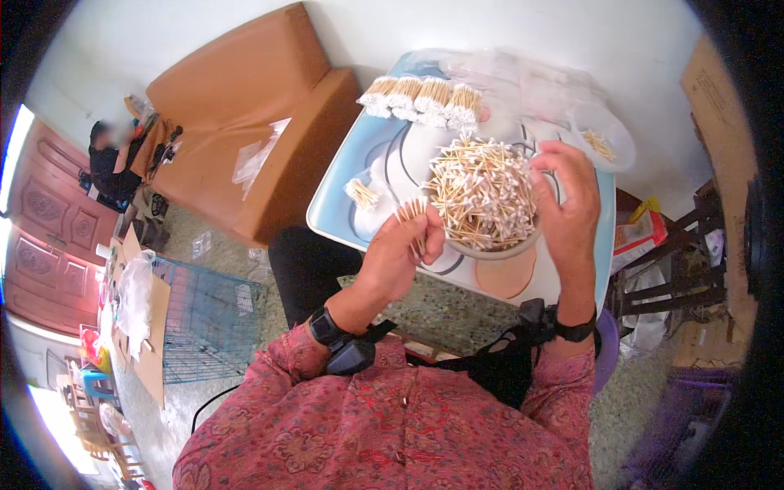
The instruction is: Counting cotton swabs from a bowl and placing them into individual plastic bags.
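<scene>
A round bowl (pixel 535 239) heaped with loose cotton swabs (pixel 482 192) stands on a small light blue table (pixel 333 214) in front of me. My left hand (pixel 400 249), at the bowl's left side, is closed round a small bundle of cotton swabs (pixel 415 214), their tips pointing up. My right hand (pixel 567 192) is at the bowl's right rim. Its thumb and forefinger are bent together beside the heap, and whatever is between them is too small to make out. A small clear bag of swabs (pixel 362 194) lies left of the bowl.
Several packed bags of swabs (pixel 420 100) line the table's far left. Clear plastic bags (pixel 523 77) lie behind the bowl, and a translucent dish (pixel 618 151) holds a few swabs. A brown sofa (pixel 245 122), a blue wire cage (pixel 208 314) and a seated person (pixel 114 163) are at left.
</scene>
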`<state>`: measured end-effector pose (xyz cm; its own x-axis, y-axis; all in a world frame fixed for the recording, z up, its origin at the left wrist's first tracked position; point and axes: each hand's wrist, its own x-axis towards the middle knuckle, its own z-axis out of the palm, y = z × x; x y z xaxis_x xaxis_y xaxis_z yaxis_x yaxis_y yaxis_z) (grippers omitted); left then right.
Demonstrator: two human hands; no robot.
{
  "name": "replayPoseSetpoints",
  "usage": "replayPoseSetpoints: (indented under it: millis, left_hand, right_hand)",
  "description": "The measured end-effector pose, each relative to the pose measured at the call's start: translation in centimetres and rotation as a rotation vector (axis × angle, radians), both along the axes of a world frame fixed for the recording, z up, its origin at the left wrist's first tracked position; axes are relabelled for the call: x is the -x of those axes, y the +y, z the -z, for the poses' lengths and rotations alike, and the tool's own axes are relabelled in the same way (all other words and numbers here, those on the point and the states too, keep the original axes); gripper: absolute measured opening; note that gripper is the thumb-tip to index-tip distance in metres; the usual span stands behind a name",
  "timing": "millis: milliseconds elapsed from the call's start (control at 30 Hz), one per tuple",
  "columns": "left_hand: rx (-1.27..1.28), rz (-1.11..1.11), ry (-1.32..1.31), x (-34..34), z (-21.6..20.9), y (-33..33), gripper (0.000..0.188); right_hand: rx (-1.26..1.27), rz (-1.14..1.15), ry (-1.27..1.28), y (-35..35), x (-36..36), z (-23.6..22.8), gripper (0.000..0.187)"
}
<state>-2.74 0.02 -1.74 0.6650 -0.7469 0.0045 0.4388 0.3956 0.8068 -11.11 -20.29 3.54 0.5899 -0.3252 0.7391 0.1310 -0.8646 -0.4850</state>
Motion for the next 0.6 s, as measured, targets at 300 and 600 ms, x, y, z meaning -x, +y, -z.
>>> replayPoseSetpoints:
  millis: [300, 600]
  left_hand:
    - [0.047, 0.046, 0.085, 0.0, 0.1, -0.3, 0.018]
    - [0.04, 0.109, 0.187, 0.0, -0.2, -0.3, 0.013]
  right_hand:
    - [0.136, 0.129, 0.212, -1.6, -0.3, 2.1, 0.016]
    - [0.243, 0.194, 0.283, -1.2, -1.6, 3.5, 0.017]
